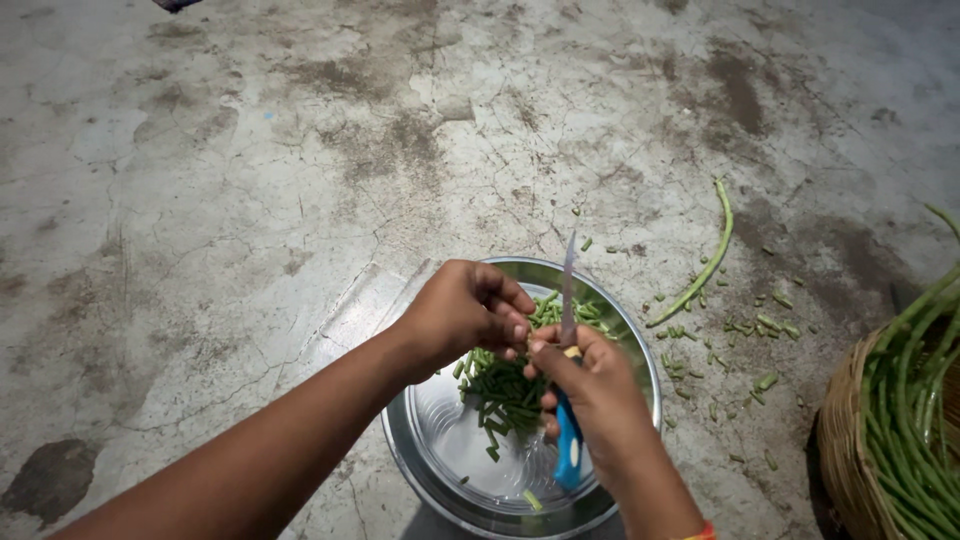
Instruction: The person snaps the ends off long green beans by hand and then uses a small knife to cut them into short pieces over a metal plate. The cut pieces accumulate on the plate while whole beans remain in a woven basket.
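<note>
Cutting step: my left hand [468, 310] apparently pinches a bean; my right hand [590, 385] grips the knife [568, 400] over the steel bowl [440, 460]. Next cut needs a steady feed.

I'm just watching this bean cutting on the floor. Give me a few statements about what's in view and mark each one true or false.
1. The right hand holds a knife with a blue handle. True.
2. The steel bowl holds cut bean pieces. True.
3. The basket at the right is empty. False: it holds long green beans.
4. The knife blade points down into the bowl. False: it points up, away from the person.
5. One long bean lies on the floor beyond the bowl. True.
</note>
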